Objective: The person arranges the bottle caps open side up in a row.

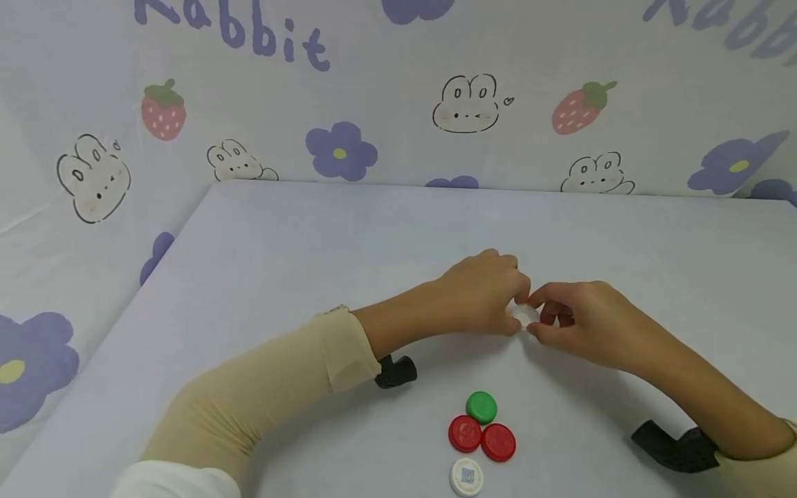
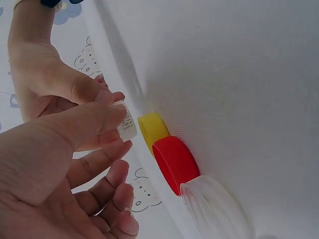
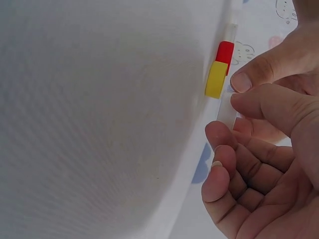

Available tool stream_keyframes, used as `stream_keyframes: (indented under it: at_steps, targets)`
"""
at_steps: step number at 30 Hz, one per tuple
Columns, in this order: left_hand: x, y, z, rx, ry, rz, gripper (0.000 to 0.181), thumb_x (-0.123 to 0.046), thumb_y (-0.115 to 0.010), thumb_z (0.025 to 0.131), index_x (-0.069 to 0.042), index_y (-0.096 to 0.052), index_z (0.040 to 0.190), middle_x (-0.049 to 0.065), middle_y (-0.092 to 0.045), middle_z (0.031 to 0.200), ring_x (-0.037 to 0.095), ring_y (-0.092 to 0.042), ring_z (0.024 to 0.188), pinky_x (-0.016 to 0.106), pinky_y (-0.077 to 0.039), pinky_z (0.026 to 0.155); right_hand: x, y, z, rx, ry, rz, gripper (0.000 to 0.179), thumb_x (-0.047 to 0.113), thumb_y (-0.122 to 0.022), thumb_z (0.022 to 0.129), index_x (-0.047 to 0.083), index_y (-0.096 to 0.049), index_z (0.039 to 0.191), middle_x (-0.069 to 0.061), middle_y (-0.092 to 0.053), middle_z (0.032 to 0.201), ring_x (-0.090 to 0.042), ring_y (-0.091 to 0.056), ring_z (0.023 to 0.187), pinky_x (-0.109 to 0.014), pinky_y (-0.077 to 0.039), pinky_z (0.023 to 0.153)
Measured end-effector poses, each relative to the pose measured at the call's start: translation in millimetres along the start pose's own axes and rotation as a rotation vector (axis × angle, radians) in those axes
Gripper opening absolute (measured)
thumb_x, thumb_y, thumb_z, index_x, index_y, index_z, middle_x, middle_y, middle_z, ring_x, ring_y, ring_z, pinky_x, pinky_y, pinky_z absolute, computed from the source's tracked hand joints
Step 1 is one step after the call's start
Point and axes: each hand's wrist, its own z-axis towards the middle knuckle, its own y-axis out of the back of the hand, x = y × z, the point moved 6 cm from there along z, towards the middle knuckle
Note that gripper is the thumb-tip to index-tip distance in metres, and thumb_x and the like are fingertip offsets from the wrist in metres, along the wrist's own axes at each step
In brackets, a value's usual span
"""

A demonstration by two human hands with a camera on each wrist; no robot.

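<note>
Nearest the person, on the near side of both hands, lies a white cap (image 1: 467, 477) with a printed square mark. Just past it, closer to the hands, a red cap (image 1: 465, 434) and a second red cap (image 1: 499, 443) sit side by side, with a green cap (image 1: 481, 407) right behind them. A black fitting (image 1: 398, 372) shows at the left cuff, and another black fitting (image 1: 679, 446) by the right wrist; beige sleeves (image 1: 249, 387) cover the forearms.

Farther out, the left hand (image 1: 482, 297) pinches a small whitish cap (image 2: 128, 123) between thumb and fingers. The right hand (image 1: 582, 318), facing it, grips the opposite edge with thumb and forefinger, so the piece is held between both sets of fingertips. Its rim bears small dark markings, too faint to read.

Past the fingers, in the left wrist view, a yellow cap (image 2: 153, 128), a larger red cap (image 2: 175, 162) and a clear cap (image 2: 217, 206) form a row; whether they touch one another is hard to tell. The white table (image 1: 349, 242) stretches beyond the hands to a cloth (image 1: 398, 90) patterned with rabbits, strawberries and purple flowers.
</note>
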Motion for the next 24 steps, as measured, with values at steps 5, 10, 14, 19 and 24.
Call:
stream_keyframes:
  at_steps: [5,10,14,19,24]
  targets:
    - [-1.7,-1.4,3.0,0.029,0.007,0.017,0.03,-0.032,-0.073,0.094,-0.016,-0.074,0.12,-0.004,-0.064,0.111,0.014,-0.051,0.099,0.024,-0.044,0.083,-4.6,-1.8,1.8,0.016,-0.024,0.0,0.026,0.007,-0.082,0.083,0.004,-0.074,0.108,0.01,-0.064,0.076,-0.008,-0.054,0.065,-0.025,-0.047,0.058]
    - [-1.8,-4.1,5.3,0.057,0.023,0.04,0.029,-0.033,-0.072,0.095,-0.017,-0.073,0.119,-0.004,-0.064,0.11,0.013,-0.051,0.099,0.024,-0.044,0.082,-6.9,-5.7,4.2,0.053,-0.05,0.005,0.026,0.006,-0.08,0.085,0.002,-0.074,0.109,0.009,-0.063,0.075,-0.01,-0.054,0.066,-0.026,-0.048,0.058]
    - [-2.0,-7.7,6.9,0.068,0.037,0.056,0.028,-0.033,-0.072,0.094,-0.018,-0.073,0.118,-0.005,-0.064,0.108,0.013,-0.05,0.097,0.024,-0.044,0.08,-7.5,-8.1,4.3,0.072,-0.07,-0.012,0.025,0.006,-0.079,0.086,0.001,-0.073,0.109,0.009,-0.061,0.074,-0.01,-0.053,0.065,-0.026,-0.047,0.058]
    - [-2.2,-10.3,7.1,0.069,0.05,0.085,0.029,-0.036,-0.072,0.094,-0.02,-0.073,0.117,-0.005,-0.063,0.107,0.013,-0.05,0.095,0.025,-0.044,0.078,-6.7,-8.9,4.4,0.072,-0.071,-0.013,0.024,0.006,-0.079,0.085,0.003,-0.074,0.109,0.009,-0.061,0.073,-0.01,-0.053,0.064,-0.027,-0.046,0.058]
    - [-2.3,-12.4,7.2,0.071,0.052,0.099,0.029,-0.037,-0.073,0.092,-0.021,-0.073,0.117,-0.005,-0.062,0.106,0.013,-0.049,0.094,0.025,-0.045,0.076,-6.6,-10.0,4.7,0.073,-0.08,-0.006,0.024,0.008,-0.08,0.086,0.004,-0.074,0.109,0.009,-0.061,0.072,-0.01,-0.053,0.064,-0.027,-0.045,0.057]
